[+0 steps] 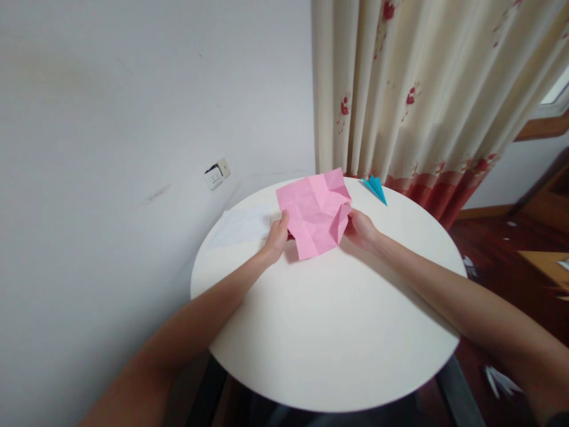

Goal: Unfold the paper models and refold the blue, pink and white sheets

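A creased pink sheet of paper [313, 211] is held just above the far part of a round white table [329, 320]. My left hand [277, 235] pinches the sheet's left edge. My right hand [362, 228] grips its right edge, where a corner is bent inward. The sheet carries many fold lines and tilts toward me.
A folded blue paper shape [376, 188] lies at the table's far edge. A white sheet [242, 226] lies at the table's left rim. A wall with a socket [217, 174] is to the left, a flowered curtain [427, 95] behind. Paper scraps lie on the wooden floor [498, 261] at the right.
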Motion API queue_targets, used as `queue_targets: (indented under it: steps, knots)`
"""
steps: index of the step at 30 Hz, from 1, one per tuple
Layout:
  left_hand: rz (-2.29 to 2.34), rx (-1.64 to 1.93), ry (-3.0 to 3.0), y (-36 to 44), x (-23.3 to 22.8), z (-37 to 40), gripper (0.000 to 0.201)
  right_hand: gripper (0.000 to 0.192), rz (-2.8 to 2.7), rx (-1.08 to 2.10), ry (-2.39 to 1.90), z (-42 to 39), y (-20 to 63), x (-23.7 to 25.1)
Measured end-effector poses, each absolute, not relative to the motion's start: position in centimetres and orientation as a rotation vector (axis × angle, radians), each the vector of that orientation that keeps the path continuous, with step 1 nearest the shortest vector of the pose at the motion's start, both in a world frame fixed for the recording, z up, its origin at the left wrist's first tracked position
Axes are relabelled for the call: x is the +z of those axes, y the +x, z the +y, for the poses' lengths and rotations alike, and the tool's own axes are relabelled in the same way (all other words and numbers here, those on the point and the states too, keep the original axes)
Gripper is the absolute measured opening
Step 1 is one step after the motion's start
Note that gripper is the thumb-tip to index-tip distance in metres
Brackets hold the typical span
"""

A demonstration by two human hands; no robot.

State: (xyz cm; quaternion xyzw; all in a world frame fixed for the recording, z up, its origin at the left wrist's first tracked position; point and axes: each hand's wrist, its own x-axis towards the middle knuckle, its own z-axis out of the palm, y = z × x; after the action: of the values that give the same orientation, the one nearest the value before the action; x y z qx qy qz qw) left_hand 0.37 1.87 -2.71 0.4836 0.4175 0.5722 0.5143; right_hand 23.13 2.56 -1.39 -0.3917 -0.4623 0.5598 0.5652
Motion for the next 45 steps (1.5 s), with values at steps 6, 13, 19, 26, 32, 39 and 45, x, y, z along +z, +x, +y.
queue_targets:
  steps: [6, 13, 19, 26, 32, 39, 45]
  knots:
    - [0.948, 1.517, 1.102, -0.3, -2.1, 2.4, 0.049, 0.023, -0.943, 1.446, -1.003, 2.3, 23.5, -1.1]
    - [1.063, 1.578, 1.313, -1.1, -2.4, 3.1, 0.054, 0.037, -1.202, 0.797, -1.249, 3.0, 23.4, -1.9]
    - [1.049, 1.527, 1.351, -0.9, -2.6, 2.9, 0.054, 0.040, -1.312, 0.933, -1.235, 3.5, 22.6, -3.4]
    - [0.999, 1.655, 0.995, -2.0, -1.3, 3.9, 0.036, 0.022, -1.222, 0.861, -1.015, 3.7, 23.9, -2.0]
    - [1.161, 1.555, 0.921, -4.9, 0.6, 5.0, 0.013, 0.029, -1.433, 0.860, -0.981, 2.5, 22.8, -1.9]
    - [1.049, 1.407, 1.243, -10.5, 4.9, 6.4, 0.038, 0.037, -1.721, 0.780, -0.880, 2.5, 19.8, -1.7]
    - [1.238, 1.285, 1.317, -18.5, 6.5, 9.1, 0.059, 0.045, -1.861, 0.767, -0.820, 5.5, 11.5, -1.2]
